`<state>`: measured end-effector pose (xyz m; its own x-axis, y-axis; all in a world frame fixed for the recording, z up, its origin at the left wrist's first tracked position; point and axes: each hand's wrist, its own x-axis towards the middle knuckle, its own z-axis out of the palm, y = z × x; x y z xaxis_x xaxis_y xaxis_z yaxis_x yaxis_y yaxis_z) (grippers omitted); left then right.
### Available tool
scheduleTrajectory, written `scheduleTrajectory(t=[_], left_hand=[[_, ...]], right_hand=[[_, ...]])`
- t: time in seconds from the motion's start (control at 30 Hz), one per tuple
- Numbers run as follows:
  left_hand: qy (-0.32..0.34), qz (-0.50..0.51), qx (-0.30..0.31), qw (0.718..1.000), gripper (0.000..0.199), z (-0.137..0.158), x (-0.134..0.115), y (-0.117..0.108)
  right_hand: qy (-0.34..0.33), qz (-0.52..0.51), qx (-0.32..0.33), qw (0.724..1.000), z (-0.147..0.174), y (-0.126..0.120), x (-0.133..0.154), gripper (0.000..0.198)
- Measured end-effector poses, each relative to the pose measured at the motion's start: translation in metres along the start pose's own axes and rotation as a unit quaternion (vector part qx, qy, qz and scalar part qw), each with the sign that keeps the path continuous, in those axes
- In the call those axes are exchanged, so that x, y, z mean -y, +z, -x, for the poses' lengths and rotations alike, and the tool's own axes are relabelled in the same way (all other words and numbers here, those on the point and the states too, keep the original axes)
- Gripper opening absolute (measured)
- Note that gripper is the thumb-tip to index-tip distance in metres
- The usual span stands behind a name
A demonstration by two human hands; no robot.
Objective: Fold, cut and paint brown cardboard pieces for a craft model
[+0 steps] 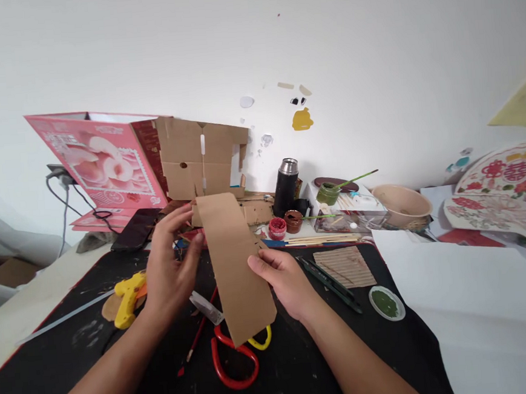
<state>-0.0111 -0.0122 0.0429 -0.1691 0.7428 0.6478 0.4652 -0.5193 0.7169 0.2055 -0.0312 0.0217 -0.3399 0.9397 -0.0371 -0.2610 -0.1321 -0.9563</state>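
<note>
A long strip of brown cardboard (236,266) is held up at a slant over the black mat. My right hand (285,280) pinches its right edge, thumb on the face and fingers behind. Just left of the strip is my left hand (172,259), fingers curved and apart, with nothing visible between thumb and fingers. Below the strip lie red-handled scissors (235,369), their blades partly covered by it. A yellow loop handle (262,339) shows from under its lower end. Beside the scissors rests a thin red paintbrush (201,332).
On the mat's left lies a yellow glue gun (129,295). Right of my hands are a dark green utility knife (331,286), corrugated cardboard (345,267) and a lid of green paint (387,303). Behind stand a black thermos (286,189), paint jars, a bowl (402,204) and a pink box (110,166).
</note>
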Motion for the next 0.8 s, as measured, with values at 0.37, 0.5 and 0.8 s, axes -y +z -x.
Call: scheduleTrajectory(t=[0.37, 0.5, 0.8], left_hand=[[-0.339, 0.241, 0.236, 0.878, 0.058, 0.009, -0.026, 0.011], [-0.339, 0.235, 0.241, 0.879, 0.056, 0.016, -0.026, 0.016], [-0.4, 0.298, 0.197, 0.844, 0.052, 0.017, -0.018, 0.021]], right_hand=[[-0.029, 0.07, -0.022, 0.997, -0.001, 0.001, -0.005, 0.051], [-0.045, 0.083, -0.032, 0.995, -0.001, 0.0, -0.009, 0.05], [-0.055, 0.15, -0.021, 0.987, 0.004, 0.005, -0.007, 0.048]])
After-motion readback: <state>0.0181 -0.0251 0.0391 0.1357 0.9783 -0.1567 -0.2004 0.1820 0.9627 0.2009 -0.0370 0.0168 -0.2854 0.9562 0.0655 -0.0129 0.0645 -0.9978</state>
